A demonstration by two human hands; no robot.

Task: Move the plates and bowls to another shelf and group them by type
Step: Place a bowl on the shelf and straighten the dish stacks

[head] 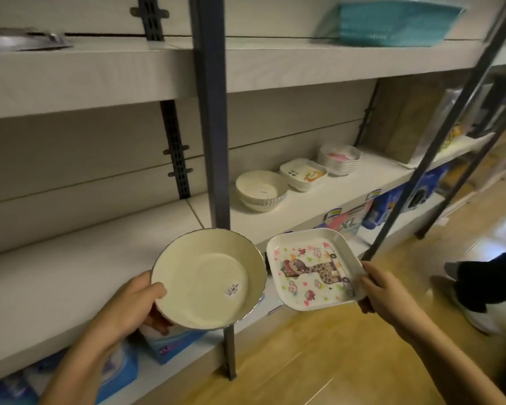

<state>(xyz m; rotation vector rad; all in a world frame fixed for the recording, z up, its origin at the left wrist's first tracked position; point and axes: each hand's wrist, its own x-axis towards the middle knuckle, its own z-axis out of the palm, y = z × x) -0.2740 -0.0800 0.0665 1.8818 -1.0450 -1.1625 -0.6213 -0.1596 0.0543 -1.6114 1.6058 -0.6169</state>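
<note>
Underneath, left fingers (159, 320) grip the bowl (208, 279), right fingers (365, 306) the plate (313, 270).

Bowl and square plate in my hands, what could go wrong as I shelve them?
1. The right hand pinches the square plate by one corner only, so it could slip or tip.
2. The left hand holds the round bowl by its rim right in front of the dark post; a forward move might knock it.
3. The bowl stack and square-plate stack sit close together on the shelf; setting one dish down could nudge the neighbour.
</note>
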